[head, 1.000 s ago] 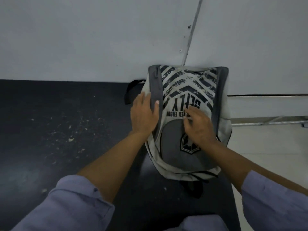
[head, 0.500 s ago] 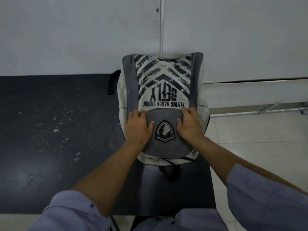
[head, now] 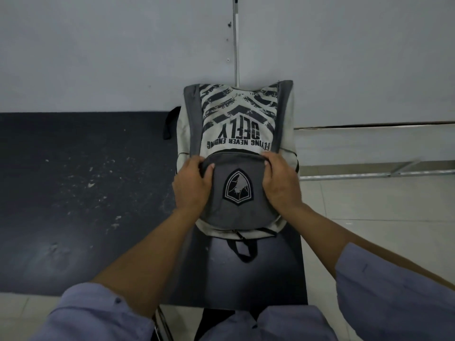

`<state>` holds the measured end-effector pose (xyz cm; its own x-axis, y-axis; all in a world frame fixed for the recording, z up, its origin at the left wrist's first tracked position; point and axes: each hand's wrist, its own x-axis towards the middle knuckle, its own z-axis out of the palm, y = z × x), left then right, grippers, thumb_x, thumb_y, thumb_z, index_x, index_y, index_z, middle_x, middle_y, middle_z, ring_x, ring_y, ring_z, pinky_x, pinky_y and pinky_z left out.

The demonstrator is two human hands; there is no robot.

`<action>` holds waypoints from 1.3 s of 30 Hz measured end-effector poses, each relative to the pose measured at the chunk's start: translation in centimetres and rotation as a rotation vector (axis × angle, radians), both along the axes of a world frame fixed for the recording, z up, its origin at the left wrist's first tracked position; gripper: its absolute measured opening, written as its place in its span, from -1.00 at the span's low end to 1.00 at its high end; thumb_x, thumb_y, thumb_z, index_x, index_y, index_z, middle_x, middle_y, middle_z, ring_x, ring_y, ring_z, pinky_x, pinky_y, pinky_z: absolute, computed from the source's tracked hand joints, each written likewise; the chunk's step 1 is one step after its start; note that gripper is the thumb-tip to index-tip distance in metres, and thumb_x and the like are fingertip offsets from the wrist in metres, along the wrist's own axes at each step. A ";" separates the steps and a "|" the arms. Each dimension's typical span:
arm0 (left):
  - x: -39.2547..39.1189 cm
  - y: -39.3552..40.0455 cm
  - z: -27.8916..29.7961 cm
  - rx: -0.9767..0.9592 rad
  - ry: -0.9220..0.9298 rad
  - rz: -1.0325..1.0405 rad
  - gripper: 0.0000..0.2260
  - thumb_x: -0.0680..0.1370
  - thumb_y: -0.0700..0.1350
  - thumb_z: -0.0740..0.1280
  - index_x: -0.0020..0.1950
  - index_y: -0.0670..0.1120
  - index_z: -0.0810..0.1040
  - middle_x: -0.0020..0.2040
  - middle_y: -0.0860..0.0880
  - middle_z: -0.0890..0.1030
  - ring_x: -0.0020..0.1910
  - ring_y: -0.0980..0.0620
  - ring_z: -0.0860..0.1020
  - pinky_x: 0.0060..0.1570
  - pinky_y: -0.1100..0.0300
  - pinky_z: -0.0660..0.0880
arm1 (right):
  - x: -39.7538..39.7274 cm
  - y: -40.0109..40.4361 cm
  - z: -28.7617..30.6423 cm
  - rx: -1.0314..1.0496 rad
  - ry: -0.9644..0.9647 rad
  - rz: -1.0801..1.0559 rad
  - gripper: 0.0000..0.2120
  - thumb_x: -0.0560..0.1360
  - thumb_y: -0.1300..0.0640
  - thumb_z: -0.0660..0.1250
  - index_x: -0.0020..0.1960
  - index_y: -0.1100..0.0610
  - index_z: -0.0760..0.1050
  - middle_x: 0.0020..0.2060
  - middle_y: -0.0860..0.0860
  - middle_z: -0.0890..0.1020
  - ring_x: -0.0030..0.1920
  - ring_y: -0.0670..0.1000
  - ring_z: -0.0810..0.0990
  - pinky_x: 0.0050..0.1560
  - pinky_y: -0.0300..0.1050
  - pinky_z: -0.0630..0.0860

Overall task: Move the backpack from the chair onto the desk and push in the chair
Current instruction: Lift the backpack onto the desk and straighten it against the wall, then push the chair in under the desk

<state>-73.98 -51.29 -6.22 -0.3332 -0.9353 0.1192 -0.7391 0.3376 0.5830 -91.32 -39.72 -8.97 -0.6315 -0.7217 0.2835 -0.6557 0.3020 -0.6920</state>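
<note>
A grey and off-white backpack (head: 237, 134) with black chevrons and upside-down lettering lies on the dark desk (head: 73, 193), its far end against the wall. It sits near the desk's right end, with its carry loop pointing toward me. My left hand (head: 190, 189) grips the left upper corner of its grey front pocket, and my right hand (head: 280, 185) grips the right upper corner. Both thumbs press on the pocket beside the shield badge. Below the desk's front edge a metal tube and a dark shape (head: 163, 324) show, probably the chair, mostly hidden.
A pale wall (head: 110, 57) rises directly behind the desk. White speckles mark the desk's left part. Light floor tiles (head: 369, 217) lie to the right of the desk, with a metal rail (head: 381, 172) along the wall base. A black strap (head: 170, 124) sticks out left of the backpack.
My hands slid down from the backpack's printed panel to its front pocket and now curl around the pocket's upper corners. The backpack straightened and sits centred in view.
</note>
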 end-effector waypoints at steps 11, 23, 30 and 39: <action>1.5 2.1 2.7 -0.096 -0.115 -0.071 -0.80 0.62 -0.02 0.34 0.05 -0.14 0.63 -0.06 -0.14 0.67 -0.08 -0.23 0.63 -0.09 -0.07 0.53 | 2.0 1.8 1.9 0.084 0.239 -0.027 -0.60 0.52 0.39 0.26 0.33 0.20 0.54 0.13 0.18 0.68 -0.09 0.29 0.68 -0.21 0.12 0.64; 9.2 5.9 6.2 -0.426 -0.188 -0.317 -0.49 0.59 0.19 0.28 0.45 -0.04 0.48 0.45 -0.13 0.49 0.45 -0.15 0.43 0.38 -0.25 0.39 | 10.3 6.9 5.6 0.173 0.430 -0.013 -0.51 0.61 -0.03 0.21 0.50 0.10 0.38 0.49 0.14 0.40 0.53 0.17 0.28 0.46 0.31 0.25; 16.9 11.9 7.2 -0.444 -0.279 -0.283 -0.43 0.58 0.25 0.24 0.54 0.03 0.38 0.58 -0.11 0.32 0.58 -0.14 0.25 0.47 -0.33 0.21 | 16.6 12.5 7.0 0.253 0.425 0.095 -0.41 0.62 -0.14 0.14 0.60 0.00 0.16 0.61 0.11 0.16 0.62 0.14 0.06 0.54 0.32 0.03; 26.5 21.6 9.1 -0.463 -0.324 -0.109 -0.40 0.59 0.27 0.21 0.57 0.02 0.35 0.58 -0.11 0.32 0.58 -0.12 0.26 0.49 -0.30 0.19 | 23.9 18.1 9.3 0.207 0.474 0.250 -0.39 0.60 -0.20 0.07 0.59 0.01 0.20 0.60 0.11 0.20 0.59 0.16 0.15 0.53 0.35 0.08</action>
<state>-47.50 -29.66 2.91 -0.5129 -0.7678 0.3838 -0.8018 0.5883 0.1054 -67.46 -21.64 0.29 -0.2727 -0.9035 0.3307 -0.9488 0.1956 -0.2482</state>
